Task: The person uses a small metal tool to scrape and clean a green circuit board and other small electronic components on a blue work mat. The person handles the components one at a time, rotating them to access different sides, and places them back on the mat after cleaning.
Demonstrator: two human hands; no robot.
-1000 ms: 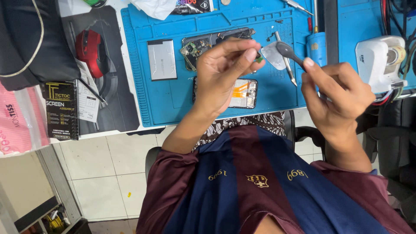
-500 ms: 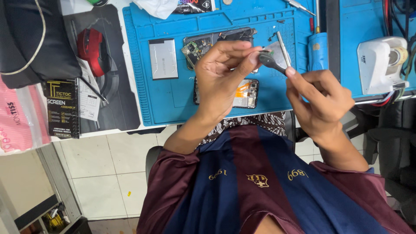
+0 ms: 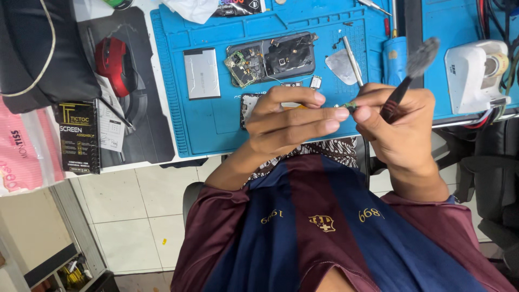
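Brush (image 3: 411, 73) now raised, black package (image 3: 79, 138) leftward

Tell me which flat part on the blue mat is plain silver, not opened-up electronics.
The silver rectangular battery, lying left of the opened phone body. Its face is smooth and plain; the phone body shows exposed circuit boards and dark parts.

Bright, even light is falling across the bench (image 3: 281, 135), shadows staying soft, while the brush head (image 3: 423, 54) at one o'clock is blurring.
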